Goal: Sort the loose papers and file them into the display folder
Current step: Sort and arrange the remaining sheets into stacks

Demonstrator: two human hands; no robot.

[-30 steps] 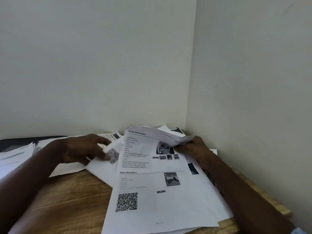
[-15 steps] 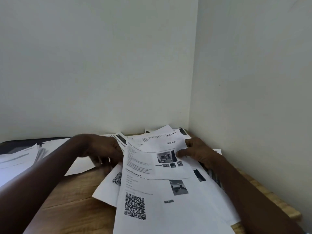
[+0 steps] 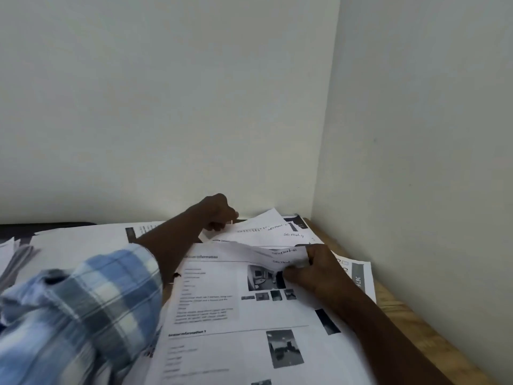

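Observation:
Several loose printed papers [image 3: 227,315] with text, small photos and handwritten "SECTION" labels lie fanned over the wooden table [image 3: 410,320]. My right hand [image 3: 313,268] pinches the curled top corner of the upper sheets [image 3: 280,255] near the right. My left hand [image 3: 218,211] reaches far back by the wall corner and pinches the edge of a rear sheet [image 3: 263,226]. A plaid sleeve covers my left forearm. A dark flat edge [image 3: 47,225] at the far left, under papers, may be the display folder; I cannot tell.
White walls meet in a corner right behind the papers. More sheets [image 3: 83,243] are spread over the left of the table, with a small stack [image 3: 11,254] at the far left. The table's right edge runs along the wall.
My left hand has moved from the left of the pile back and to the right, to the rear sheets. My right hand keeps its grip on the top corner, now curled up. The view came closer.

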